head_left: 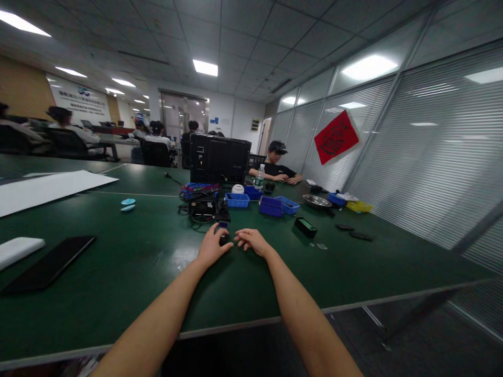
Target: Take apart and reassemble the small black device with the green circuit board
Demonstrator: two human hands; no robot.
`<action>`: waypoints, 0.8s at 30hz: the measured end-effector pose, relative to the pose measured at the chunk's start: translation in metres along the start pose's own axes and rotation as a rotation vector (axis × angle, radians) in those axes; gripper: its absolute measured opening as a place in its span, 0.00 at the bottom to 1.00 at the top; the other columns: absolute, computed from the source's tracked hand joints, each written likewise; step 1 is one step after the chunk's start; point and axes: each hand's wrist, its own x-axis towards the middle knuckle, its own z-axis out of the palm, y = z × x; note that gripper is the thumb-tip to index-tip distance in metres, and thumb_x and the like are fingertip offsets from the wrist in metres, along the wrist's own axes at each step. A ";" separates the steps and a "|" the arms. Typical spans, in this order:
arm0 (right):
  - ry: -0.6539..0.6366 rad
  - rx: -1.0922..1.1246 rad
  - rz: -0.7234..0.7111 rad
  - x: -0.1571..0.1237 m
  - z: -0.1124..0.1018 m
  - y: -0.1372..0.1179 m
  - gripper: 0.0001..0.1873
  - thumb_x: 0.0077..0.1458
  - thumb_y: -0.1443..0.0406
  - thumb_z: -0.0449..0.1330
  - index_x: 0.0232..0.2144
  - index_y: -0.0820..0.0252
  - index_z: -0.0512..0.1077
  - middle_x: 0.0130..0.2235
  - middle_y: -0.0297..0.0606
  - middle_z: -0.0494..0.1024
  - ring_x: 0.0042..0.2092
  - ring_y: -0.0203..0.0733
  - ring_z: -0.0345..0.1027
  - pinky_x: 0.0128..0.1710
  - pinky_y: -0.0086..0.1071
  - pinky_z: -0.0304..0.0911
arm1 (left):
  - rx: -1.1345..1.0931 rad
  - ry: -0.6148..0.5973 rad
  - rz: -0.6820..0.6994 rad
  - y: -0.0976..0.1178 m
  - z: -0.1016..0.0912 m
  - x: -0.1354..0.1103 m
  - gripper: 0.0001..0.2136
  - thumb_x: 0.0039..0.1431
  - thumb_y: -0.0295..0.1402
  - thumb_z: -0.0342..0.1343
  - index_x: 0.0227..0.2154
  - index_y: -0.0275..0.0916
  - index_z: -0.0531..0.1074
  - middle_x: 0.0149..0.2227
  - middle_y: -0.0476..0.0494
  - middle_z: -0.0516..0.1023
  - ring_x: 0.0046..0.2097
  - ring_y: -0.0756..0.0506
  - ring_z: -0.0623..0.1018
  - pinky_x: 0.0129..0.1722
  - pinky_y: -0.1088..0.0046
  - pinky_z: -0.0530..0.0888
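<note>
My left hand (211, 246) rests on the green table with its fingers curved round a small black device with a little screen (223, 225). Most of that device is hidden behind the fingers. Just to the right, my right hand (252, 241) hovers low over the tabletop, its fingers bent and apart, with nothing visible in them. A small gap separates the two hands. Beyond the left hand stands a black box-shaped unit with cables (203, 209).
Blue bins (271, 206), a white ball (238, 189), a water bottle (260, 177) and a monitor (220, 157) stand farther back. A black case (305, 226) and a metal pan (316, 201) lie right. A black panel (51, 263) lies left. A person (276, 166) sits across.
</note>
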 end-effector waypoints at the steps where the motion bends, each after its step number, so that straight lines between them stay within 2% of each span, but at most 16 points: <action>1: 0.008 0.005 0.004 0.000 0.000 0.000 0.11 0.46 0.65 0.58 0.34 0.65 0.69 0.32 0.42 0.76 0.25 0.33 0.68 0.15 0.21 0.60 | 0.010 0.007 -0.008 0.001 -0.001 0.000 0.16 0.44 0.37 0.58 0.39 0.43 0.69 0.56 0.44 0.57 0.56 0.42 0.62 0.53 0.65 0.61; 5: 0.024 0.041 0.007 0.001 -0.003 0.001 0.09 0.46 0.66 0.58 0.33 0.65 0.69 0.31 0.42 0.76 0.25 0.33 0.67 0.16 0.22 0.61 | 0.051 0.016 -0.082 0.002 -0.007 -0.001 0.12 0.47 0.30 0.54 0.37 0.44 0.67 0.56 0.45 0.58 0.52 0.44 0.66 0.51 0.68 0.63; 8: 0.038 0.090 -0.001 0.000 -0.005 0.000 0.09 0.47 0.67 0.58 0.33 0.65 0.69 0.30 0.42 0.75 0.25 0.33 0.67 0.18 0.23 0.62 | 0.057 0.002 -0.160 0.003 -0.013 -0.002 0.15 0.48 0.27 0.51 0.41 0.44 0.65 0.54 0.46 0.61 0.50 0.45 0.68 0.48 0.69 0.65; 12: 0.051 0.143 -0.001 -0.001 -0.007 -0.001 0.08 0.47 0.67 0.59 0.32 0.65 0.69 0.29 0.41 0.75 0.26 0.33 0.67 0.19 0.23 0.62 | 0.061 0.016 -0.206 0.002 -0.020 -0.005 0.22 0.48 0.26 0.49 0.49 0.43 0.60 0.52 0.44 0.65 0.51 0.45 0.68 0.48 0.70 0.65; 16: 0.046 0.182 -0.008 -0.001 -0.010 0.000 0.08 0.48 0.66 0.59 0.33 0.65 0.69 0.29 0.41 0.75 0.26 0.32 0.67 0.20 0.23 0.62 | 0.101 -0.003 -0.214 -0.006 -0.032 -0.011 0.25 0.48 0.29 0.50 0.53 0.42 0.58 0.53 0.43 0.65 0.51 0.43 0.68 0.49 0.69 0.64; 19: 0.041 0.187 -0.006 0.000 -0.011 0.001 0.08 0.48 0.67 0.59 0.33 0.65 0.69 0.29 0.41 0.75 0.26 0.32 0.67 0.20 0.23 0.62 | 0.129 -0.035 -0.264 -0.022 -0.051 -0.015 0.27 0.48 0.30 0.49 0.54 0.43 0.57 0.52 0.43 0.67 0.50 0.42 0.69 0.47 0.67 0.66; 24: 0.047 0.173 -0.002 0.001 -0.010 0.000 0.08 0.48 0.66 0.58 0.33 0.65 0.68 0.30 0.41 0.75 0.25 0.31 0.67 0.20 0.23 0.62 | 0.215 -0.021 -0.408 -0.063 -0.098 -0.025 0.28 0.48 0.33 0.49 0.55 0.44 0.55 0.50 0.41 0.69 0.48 0.39 0.70 0.44 0.65 0.68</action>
